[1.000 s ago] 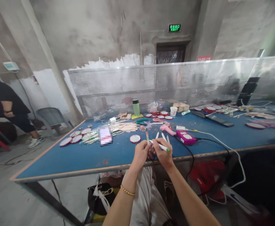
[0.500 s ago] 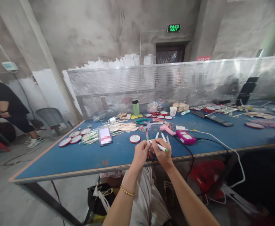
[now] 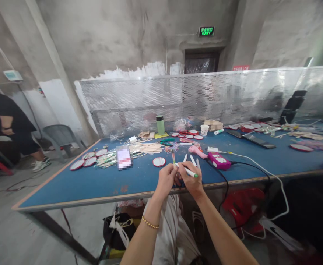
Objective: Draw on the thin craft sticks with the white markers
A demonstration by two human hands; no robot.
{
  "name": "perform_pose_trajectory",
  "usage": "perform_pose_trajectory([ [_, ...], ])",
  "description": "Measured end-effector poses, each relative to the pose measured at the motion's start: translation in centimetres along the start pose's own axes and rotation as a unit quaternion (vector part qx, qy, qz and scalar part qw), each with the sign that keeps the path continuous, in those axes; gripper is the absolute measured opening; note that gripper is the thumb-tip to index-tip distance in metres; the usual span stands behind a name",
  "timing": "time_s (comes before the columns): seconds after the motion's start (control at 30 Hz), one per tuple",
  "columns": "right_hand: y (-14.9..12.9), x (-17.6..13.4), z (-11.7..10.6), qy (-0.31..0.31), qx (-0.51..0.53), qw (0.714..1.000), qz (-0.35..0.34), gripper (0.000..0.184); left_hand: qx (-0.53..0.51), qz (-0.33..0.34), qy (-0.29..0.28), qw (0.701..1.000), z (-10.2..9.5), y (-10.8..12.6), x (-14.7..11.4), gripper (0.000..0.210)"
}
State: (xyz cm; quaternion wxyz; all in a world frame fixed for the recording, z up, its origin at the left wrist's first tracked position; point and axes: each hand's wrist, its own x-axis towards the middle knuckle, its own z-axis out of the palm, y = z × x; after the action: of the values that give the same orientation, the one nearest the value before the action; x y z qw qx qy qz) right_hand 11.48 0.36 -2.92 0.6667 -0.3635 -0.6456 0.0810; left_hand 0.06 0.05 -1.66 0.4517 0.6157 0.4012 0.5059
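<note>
My left hand (image 3: 166, 180) is closed around a thin flat stick (image 3: 173, 156), which points up and away and has coloured marks on it. In my right hand (image 3: 192, 182) is a white marker pen (image 3: 189, 171) with a green end, gripped like a pencil. Its other end meets the stick close to my left fingers; I cannot make out the tip. Several white pens (image 3: 192, 161) lie just beyond my right hand. To the left of the stick is a round white disc with a red rim (image 3: 159, 162).
A purple box (image 3: 219, 161) with cables and a pink tool (image 3: 197, 151) lie to the right. Packed sticks (image 3: 108, 159) and red-rimmed discs (image 3: 76, 165) lie left. Behind stand a green bottle (image 3: 160, 126), a paper cup (image 3: 204, 130) and a perforated metal screen (image 3: 139, 99).
Both hands keep nearly the same pose on the stick and the pen. The view has shifted very slightly.
</note>
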Motion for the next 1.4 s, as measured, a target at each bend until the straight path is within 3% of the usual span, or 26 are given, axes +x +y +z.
perform_pose_trajectory([
  [0.23,0.03,0.04,0.11,0.049,-0.015,0.999,0.008,0.020,0.008,-0.005,-0.006,1.000,-0.03,-0.11,0.06,0.028],
  [0.47,-0.15,0.11,0.09,0.008,0.010,1.000,0.000,0.017,0.005,-0.001,0.003,1.000,-0.02,-0.18,0.08,0.029],
  [0.63,-0.09,0.00,0.14,0.053,-0.013,0.998,0.006,0.018,-0.004,-0.012,0.001,1.000,-0.04,0.05,0.01,0.024],
  [0.83,-0.13,0.00,0.17,0.011,0.000,1.000,-0.010,0.019,-0.012,-0.003,0.007,1.000,0.05,0.20,-0.04,0.028],
  [1.0,0.27,-0.08,0.33,0.067,-0.020,0.998,0.007,0.021,-0.013,-0.018,0.006,1.000,0.05,0.30,-0.07,0.027],
  [1.27,-0.08,-0.09,0.12,0.021,-0.009,1.000,-0.015,0.019,-0.004,-0.003,0.008,1.000,0.05,-0.02,-0.05,0.030],
  [1.4,-0.20,0.02,0.15,0.051,-0.038,0.998,-0.022,0.021,-0.012,-0.006,0.010,1.000,0.07,0.20,-0.05,0.027],
])
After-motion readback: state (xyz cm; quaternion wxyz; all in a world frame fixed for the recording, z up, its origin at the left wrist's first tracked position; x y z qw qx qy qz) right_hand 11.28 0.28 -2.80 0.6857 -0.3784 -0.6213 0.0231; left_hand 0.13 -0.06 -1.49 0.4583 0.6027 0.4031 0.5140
